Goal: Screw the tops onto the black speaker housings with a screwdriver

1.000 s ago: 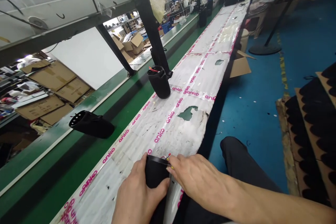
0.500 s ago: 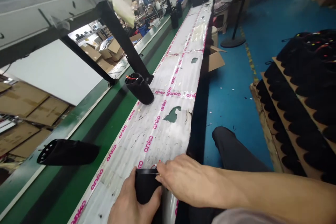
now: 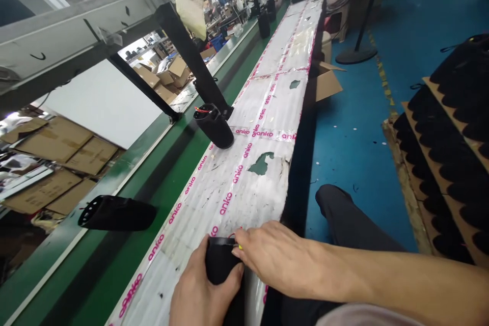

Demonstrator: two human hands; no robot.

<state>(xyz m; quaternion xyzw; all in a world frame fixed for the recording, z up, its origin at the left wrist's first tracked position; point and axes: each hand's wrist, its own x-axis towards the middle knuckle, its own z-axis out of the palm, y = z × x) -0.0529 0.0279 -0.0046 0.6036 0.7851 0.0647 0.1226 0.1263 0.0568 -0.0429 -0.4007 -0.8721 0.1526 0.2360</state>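
Note:
A black fabric-covered cylinder (image 3: 222,262) stands near the bottom centre, at the white bench edge. My left hand (image 3: 204,288) is wrapped round it, thumb on the near side. At its top rim my right hand (image 3: 265,254) is closed in a pinch, with a small yellow bit and a thin red wire showing by the fingertips. Farther up, a similar black cylinder (image 3: 214,127) with red wires at its open end rests on the bench's left edge. Another black cylinder (image 3: 118,213) lies on its side on the green surface, its holed end facing left.
White sheeting (image 3: 206,204) with pink "anko" tape covers the long bench. A black metal post (image 3: 194,56) rises at the left. Stacked black items on cardboard layers (image 3: 439,163) stand at the right. A fan stand (image 3: 357,55) and an open carton (image 3: 326,84) are on the blue floor side.
The whole view has shifted, so the bench and cylinders appear farther right. A yellow bit now shows at my right fingertips. Both hands keep nearly the same pose on the cylinder.

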